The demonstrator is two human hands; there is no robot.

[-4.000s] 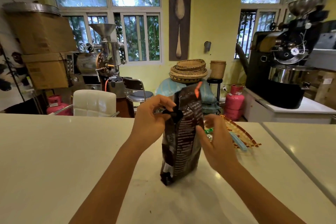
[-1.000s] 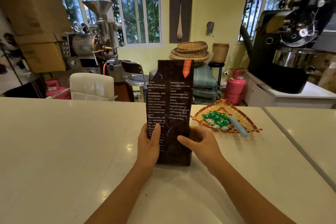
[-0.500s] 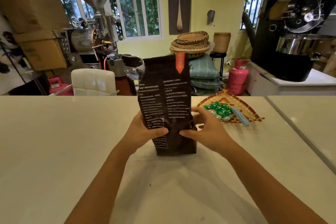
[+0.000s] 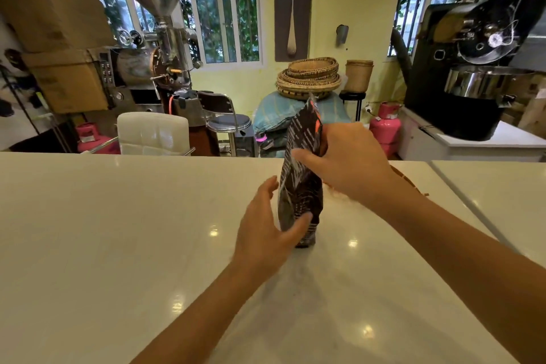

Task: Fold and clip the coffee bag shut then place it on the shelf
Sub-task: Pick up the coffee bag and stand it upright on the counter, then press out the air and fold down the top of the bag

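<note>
Far left you've got stacked cardboard boxes (image 4: pixel 62 47) and next to them a small metal roaster (image 4: pixel 153 50) with a funnel hopper on top. A white padded chair (image 4: pixel 153 133) sits right behind the surface (image 4: pixel 103 230), with a chrome stool (image 4: pixel 227 121) just beside it.

Moving in, your left hand (image 4: pixel 266 227) is down low at the coffee bag (image 4: pixel 301 174). The thumb presses the bag's near face close to the bottom, but the other fingers are spread and look a little apart from the bag's left edge, so that grip is loose and open, more steadying than holding.

The bag itself stands upright on the surface, about dead center, turned so you're seeing it nearly edge-on. Dark brown with white print and an orange tag (image 4: pixel 317 124) near the top. The top isn't folded over, and it's a bit motion-blurred.

Your right hand (image 4: pixel 345 162) is higher up, thumb on the near side and fingers wrapped around the far side, so that grip is clamped on the bag's upper half.

Behind your right wrist a bit of a woven tray (image 4: pixel 409 180) pokes out, mostly hidden. Further back there's a stack of woven baskets (image 4: pixel 308 77), a pink gas cylinder (image 4: pixel 385 127), and the big black roaster (image 4: pixel 472 68) at far right.
</note>
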